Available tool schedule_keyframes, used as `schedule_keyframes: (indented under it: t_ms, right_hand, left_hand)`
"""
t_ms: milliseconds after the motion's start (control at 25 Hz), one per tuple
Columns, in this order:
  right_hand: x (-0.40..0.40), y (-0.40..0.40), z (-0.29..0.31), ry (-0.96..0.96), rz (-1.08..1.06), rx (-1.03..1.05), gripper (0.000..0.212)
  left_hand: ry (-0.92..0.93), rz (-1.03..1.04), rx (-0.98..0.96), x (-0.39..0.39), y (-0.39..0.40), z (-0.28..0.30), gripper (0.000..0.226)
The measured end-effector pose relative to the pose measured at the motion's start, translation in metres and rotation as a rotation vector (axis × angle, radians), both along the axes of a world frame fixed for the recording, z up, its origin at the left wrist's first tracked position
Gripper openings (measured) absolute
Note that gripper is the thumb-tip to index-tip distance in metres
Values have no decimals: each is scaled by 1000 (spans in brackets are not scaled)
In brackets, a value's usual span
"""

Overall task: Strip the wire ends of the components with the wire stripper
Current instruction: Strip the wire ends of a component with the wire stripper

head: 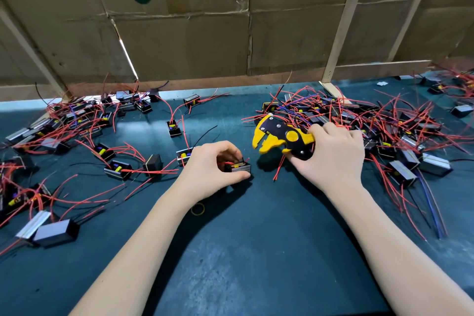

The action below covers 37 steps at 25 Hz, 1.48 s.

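The left hand (214,161) has its grip curled round a small black component (238,167) resting on the green table (256,251), thumb and fingers pinching its sides, while the right hand (333,154) is clamped on the handles of the yellow-and-black wire stripper (279,137), whose jaws stand apart just beside the component.

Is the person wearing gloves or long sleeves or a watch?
No. The left hand and right hand are bare, with no gloves. Both forearms are bare as far as the picture shows, so no sleeves appear. No watch, ring or bracelet shows.
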State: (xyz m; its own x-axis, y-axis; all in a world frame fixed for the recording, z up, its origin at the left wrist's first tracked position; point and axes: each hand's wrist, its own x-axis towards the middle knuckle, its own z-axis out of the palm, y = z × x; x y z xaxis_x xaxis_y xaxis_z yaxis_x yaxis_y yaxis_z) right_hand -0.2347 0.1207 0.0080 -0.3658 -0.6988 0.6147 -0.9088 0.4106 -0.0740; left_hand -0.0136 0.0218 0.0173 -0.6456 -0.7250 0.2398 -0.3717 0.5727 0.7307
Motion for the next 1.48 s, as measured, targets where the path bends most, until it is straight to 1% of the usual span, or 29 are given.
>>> schedule_keyframes:
  t_ms: [80,120,240,320,480,600,720,920,1040,1200,1360,1480]
  right_hand:
    - [-5,1,-1,-19,-41,-25,54]
    - [-5,1,-1,-21,-48,-19,53]
    - [-2,-1,-5,9,-28,38,51]
    - [2,-3,-6,11,-6,62,50]
    - [6,-3,-4,4,63,30,47]
    - [6,-2,-2,-1,107,60,47]
    - [7,-2,0,-1,136,60,46]
    - [8,-1,2,29,158,0,43]
    - [8,-1,2,50,158,-12,43]
    - [7,-1,2,90,168,-47,44]
    - [10,-3,2,130,163,-69,46]
    - [12,-3,2,158,160,-76,45]
  left_hand:
    - [2,-9,26,-1,0,-1,31]
    - [6,-5,36,-1,1,-1,36]
    - [12,-5,88,-2,2,1,53]
    - [0,-25,123,-2,2,1,57]
    - [-20,-34,147,-2,2,0,59]
    - [-29,-41,148,-2,2,-1,59]
    - [-46,-48,87,-3,2,-1,60]
    - [-57,-45,25,-4,3,-3,59]
    - [-40,-34,32,-6,5,-3,63]
    - [-67,-18,-8,-7,5,-1,75]
    - [-92,-36,-64,-8,7,-1,96]
    - [-109,-45,-61,-8,7,-1,109]
